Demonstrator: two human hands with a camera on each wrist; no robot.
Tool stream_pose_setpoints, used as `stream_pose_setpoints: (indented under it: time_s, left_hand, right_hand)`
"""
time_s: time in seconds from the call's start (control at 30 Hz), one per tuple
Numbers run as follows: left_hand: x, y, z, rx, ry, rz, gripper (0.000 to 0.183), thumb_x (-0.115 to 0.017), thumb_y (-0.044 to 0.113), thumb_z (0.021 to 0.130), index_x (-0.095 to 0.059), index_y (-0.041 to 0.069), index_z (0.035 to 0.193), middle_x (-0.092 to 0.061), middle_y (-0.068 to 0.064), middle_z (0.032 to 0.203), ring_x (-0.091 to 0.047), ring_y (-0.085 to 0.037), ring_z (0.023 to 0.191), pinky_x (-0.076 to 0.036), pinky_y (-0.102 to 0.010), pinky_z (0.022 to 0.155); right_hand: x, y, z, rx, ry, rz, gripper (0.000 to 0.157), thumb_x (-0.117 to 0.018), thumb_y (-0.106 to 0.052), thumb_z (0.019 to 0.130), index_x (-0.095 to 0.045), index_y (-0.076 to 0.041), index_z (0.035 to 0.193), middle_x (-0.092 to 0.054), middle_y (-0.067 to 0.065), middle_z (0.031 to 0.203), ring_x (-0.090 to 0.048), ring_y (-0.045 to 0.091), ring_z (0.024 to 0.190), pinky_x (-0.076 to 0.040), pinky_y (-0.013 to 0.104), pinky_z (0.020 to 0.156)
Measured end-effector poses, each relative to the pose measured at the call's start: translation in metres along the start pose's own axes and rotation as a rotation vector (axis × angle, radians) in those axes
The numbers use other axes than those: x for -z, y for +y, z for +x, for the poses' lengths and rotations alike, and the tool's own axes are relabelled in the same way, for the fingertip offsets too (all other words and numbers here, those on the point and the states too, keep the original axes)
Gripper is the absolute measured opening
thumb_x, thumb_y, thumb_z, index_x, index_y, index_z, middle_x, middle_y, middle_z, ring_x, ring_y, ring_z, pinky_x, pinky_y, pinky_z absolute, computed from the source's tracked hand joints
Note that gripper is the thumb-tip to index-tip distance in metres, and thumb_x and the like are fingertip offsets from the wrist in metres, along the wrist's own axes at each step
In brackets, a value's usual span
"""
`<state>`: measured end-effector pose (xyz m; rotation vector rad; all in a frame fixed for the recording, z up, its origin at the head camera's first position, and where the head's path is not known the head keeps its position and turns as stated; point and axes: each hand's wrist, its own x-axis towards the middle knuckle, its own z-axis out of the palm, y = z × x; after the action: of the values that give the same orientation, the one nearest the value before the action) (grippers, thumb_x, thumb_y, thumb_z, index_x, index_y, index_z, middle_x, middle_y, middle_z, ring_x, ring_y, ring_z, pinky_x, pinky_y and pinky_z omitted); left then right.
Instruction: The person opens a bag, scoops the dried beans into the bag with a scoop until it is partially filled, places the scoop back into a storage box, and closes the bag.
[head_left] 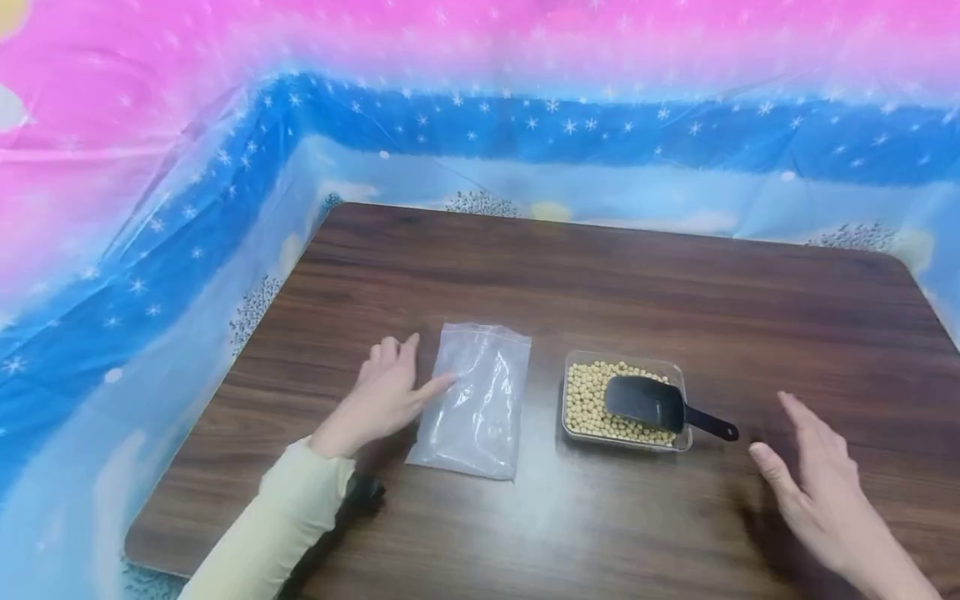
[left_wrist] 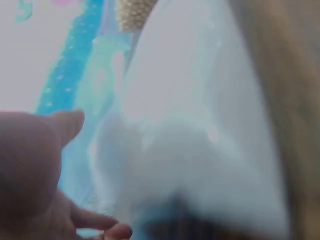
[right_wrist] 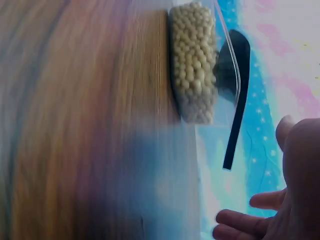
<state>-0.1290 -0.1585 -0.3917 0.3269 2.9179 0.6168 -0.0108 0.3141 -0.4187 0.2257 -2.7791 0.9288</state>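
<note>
A translucent zip-top plastic bag (head_left: 480, 408) lies nearly flat at mid-table, its zip strip along the far end, bright glints running down its wrinkled face. Just right of it stands a clear rectangular plastic tub (head_left: 663, 364), filled with small, round, pale yellow beans (head_left: 587, 400). A black scoop (head_left: 647, 402) rests tilted on them, its handle reaching past the tub's right wall. The left hand (head_left: 382, 396) grips nothing, fingers loosely extended, thumb over the bag's left edge; whether it touches cannot be told. The right hand (head_left: 821, 487) is also unclenched and holds nothing, near the handle's tip but apart from it. A narrow strip of dark wood-grain tabletop (head_left: 525, 267) separates bag and tub; beyond both, a wide stretch runs to the far edge, where patterned cloth (head_left: 480, 125) hangs.
</note>
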Motion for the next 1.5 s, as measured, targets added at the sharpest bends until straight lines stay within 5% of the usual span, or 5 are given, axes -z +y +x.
stream_pose_setpoints:
  time_s: [0.27,0.77,1.0,1.2,1.5]
  left_hand:
    - [-0.025,0.019,0.033,0.162,-0.036,-0.1,0.075,-0.068,0.052,0.085,-0.05,-0.01,0.123,-0.049,-0.02,0.109,-0.043,-0.034,0.104,-0.044,-0.048,0.09]
    - [0.015,0.035,0.035,0.021,-0.133,-1.206,0.036,-0.076,0.019,0.085,-0.06,0.006,0.115,-0.07,-0.011,0.094,-0.067,-0.021,0.075,-0.059,-0.037,0.066]
    - [0.041,0.08,0.035,-0.543,-0.178,-0.915,0.033,-0.075,0.014,0.086,-0.063,0.013,0.117,-0.067,-0.005,0.107,-0.063,-0.023,0.093,-0.056,-0.038,0.079]
    - [0.037,0.092,0.032,-0.565,-0.172,-0.769,0.037,-0.076,0.018,0.085,-0.062,0.021,0.12,-0.067,0.003,0.108,-0.061,-0.017,0.095,-0.055,-0.038,0.079]
    - [0.032,0.107,0.027,-0.841,0.231,-0.275,0.118,-0.086,0.037,0.069,-0.009,0.002,0.152,-0.016,-0.012,0.156,-0.02,-0.024,0.141,-0.022,-0.045,0.117]
  right_hand:
    - [-0.012,-0.013,-0.007,-0.171,-0.16,0.024,0.052,-0.048,-0.028,0.103,-0.034,-0.003,0.146,-0.059,0.006,0.104,-0.055,0.006,0.086,-0.044,0.019,0.065]
    - [0.014,-0.028,0.026,-0.12,-0.047,-0.014,0.053,-0.051,-0.028,0.102,-0.038,0.001,0.144,-0.053,0.019,0.116,-0.051,0.031,0.103,-0.042,0.028,0.076]
    - [0.019,-0.133,0.085,0.252,0.07,0.138,0.045,-0.057,-0.012,0.098,-0.048,-0.014,0.142,-0.058,-0.001,0.109,-0.053,0.01,0.095,-0.047,0.023,0.076]
    - [-0.003,-0.179,0.101,0.175,-0.202,0.244,0.025,-0.056,-0.032,0.1,-0.064,-0.017,0.118,-0.065,-0.008,0.09,-0.058,0.009,0.07,-0.052,0.026,0.058]
    - [-0.031,-0.194,0.105,0.055,0.048,0.271,0.011,-0.055,-0.026,0.1,-0.064,-0.019,0.097,-0.067,-0.007,0.078,-0.056,0.01,0.064,-0.047,0.027,0.056]
